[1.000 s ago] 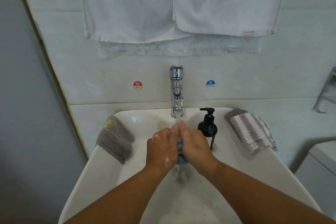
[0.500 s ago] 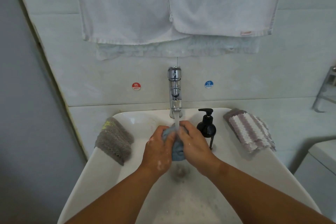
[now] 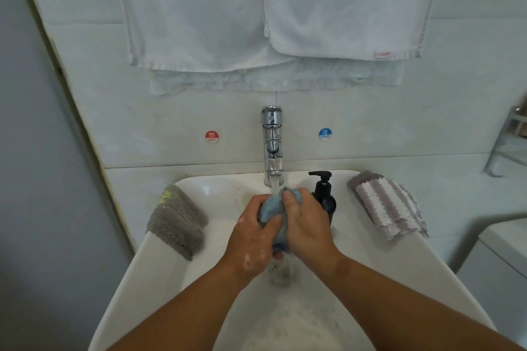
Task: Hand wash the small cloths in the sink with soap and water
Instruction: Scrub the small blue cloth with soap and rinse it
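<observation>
Centre frame: left hand [image 3: 253, 239] and right hand [image 3: 308, 228] are both clutching the bunched blue cloth [image 3: 268, 211] under the running tap [image 3: 272, 148], probably flushing suds (grey cloth [image 3: 176, 222], striped cloth [image 3: 387, 205] waiting on sink [image 3: 159, 273] rim).

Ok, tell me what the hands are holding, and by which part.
Both hold one bunched blue cloth under the running tap. The left hand grips its left side, thumb across the front; the right hand grips its right side and top.
</observation>
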The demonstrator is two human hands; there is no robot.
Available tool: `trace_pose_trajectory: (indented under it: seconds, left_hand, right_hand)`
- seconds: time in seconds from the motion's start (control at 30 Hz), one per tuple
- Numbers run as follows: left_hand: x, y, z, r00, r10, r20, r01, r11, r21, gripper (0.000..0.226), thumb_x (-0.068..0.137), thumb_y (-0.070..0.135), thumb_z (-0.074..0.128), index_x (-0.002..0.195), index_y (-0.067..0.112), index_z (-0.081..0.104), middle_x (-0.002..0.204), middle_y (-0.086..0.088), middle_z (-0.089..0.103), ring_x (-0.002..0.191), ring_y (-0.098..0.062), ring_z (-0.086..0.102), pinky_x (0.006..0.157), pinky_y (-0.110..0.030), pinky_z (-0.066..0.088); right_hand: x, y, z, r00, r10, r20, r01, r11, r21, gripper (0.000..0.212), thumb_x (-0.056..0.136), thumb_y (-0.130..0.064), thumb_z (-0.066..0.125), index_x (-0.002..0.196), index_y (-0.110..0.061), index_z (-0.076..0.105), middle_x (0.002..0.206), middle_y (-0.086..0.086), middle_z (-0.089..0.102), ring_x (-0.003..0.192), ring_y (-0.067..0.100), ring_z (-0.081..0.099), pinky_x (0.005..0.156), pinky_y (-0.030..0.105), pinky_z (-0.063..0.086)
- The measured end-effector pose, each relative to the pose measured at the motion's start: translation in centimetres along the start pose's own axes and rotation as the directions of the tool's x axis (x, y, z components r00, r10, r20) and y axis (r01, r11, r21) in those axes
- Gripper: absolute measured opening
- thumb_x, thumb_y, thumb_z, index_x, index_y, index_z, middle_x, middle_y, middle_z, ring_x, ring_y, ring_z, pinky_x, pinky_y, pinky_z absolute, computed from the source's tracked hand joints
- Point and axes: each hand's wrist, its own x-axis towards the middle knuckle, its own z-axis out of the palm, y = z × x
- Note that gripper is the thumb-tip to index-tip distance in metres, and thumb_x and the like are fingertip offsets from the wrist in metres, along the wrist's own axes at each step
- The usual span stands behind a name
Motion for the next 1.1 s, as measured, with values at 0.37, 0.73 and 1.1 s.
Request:
trace_pose_trajectory:
  seconds: [0.37, 0.73, 1.1]
  left_hand:
    - [1.0, -0.7, -0.5, 0.962, -0.026, -0.273, 0.056, 0.993, 0.102, 0.017, 0.107, 0.035, 0.043, 0.115, 0.032, 0.058, 0.104, 0.0, 0.071, 0.091, -0.016, 0.071, 0.079, -0.038, 0.063]
    - [-0.1, -0.4, 0.2, 0.996, -0.074, 0.044, 0.077, 0.994, -0.073, 0.025, 0.104, 0.032, 0.052, 0.128, 0.04, 0.052, 0.114, 0.002, 0.068, 0.098, -0.021, 0.072, 0.071, -0.039, 0.064]
    - [0.7, -1.0, -0.4, 0.989, 0.008, -0.151, 0.011, 0.992, 0.124, 0.023, 0.099, 0.028, 0.062, 0.121, 0.031, 0.055, 0.108, -0.001, 0.068, 0.094, -0.017, 0.07, 0.072, -0.027, 0.062]
  right_hand:
    - [-0.8, 0.4, 1.0, 0.944, -0.004, 0.329, -0.062, 0.98, 0.188, 0.018, 0.105, -0.021, 0.053, 0.115, -0.035, 0.058, 0.108, -0.009, 0.069, 0.1, 0.007, 0.071, 0.082, 0.025, 0.061]
    - [0.0, 0.6, 0.2, 0.998, 0.041, 0.045, -0.036, 0.993, -0.111, 0.035, 0.106, -0.048, 0.038, 0.095, -0.025, 0.062, 0.084, -0.012, 0.065, 0.078, 0.001, 0.064, 0.057, 0.004, 0.042]
    - [-0.1, 0.9, 0.4, 0.968, 0.029, 0.251, -0.06, 0.992, 0.115, 0.015, 0.104, -0.025, 0.053, 0.104, -0.039, 0.058, 0.108, -0.008, 0.064, 0.103, 0.014, 0.067, 0.088, 0.028, 0.06]
